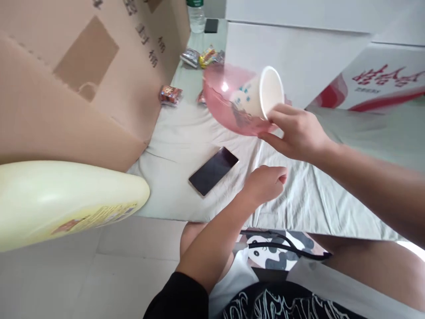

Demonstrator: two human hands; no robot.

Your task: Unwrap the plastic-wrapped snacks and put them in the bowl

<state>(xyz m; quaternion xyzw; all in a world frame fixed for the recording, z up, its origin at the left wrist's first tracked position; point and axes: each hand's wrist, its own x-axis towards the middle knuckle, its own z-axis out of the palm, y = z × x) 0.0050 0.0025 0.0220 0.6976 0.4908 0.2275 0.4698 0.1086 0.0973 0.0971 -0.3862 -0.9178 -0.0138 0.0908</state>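
Observation:
My right hand [295,130] pinches the near rim of a see-through pink plastic bowl [217,104], thumb on the outside. Inside that tilted bowl a white paper cup [254,97] with blue-green marks lies on its side, its mouth facing right. My fingertips reach the cup's lower rim. Some dark shape shows through the bowl under the cup, too blurred to name. Below, my left hand [265,184] is curled into a fist above the cloth, with nothing seen in it. Beside it to the left, a dark smartphone [213,171] lies on the cloth.
A big cardboard box [109,97] fills the upper left, above a pale yellow rounded object [66,195]. White boxes [292,48] stand behind the bowl. Small snack packets [170,95], a water bottle [196,17] and a dark flat item [211,25] rest on the pale cloth [175,199].

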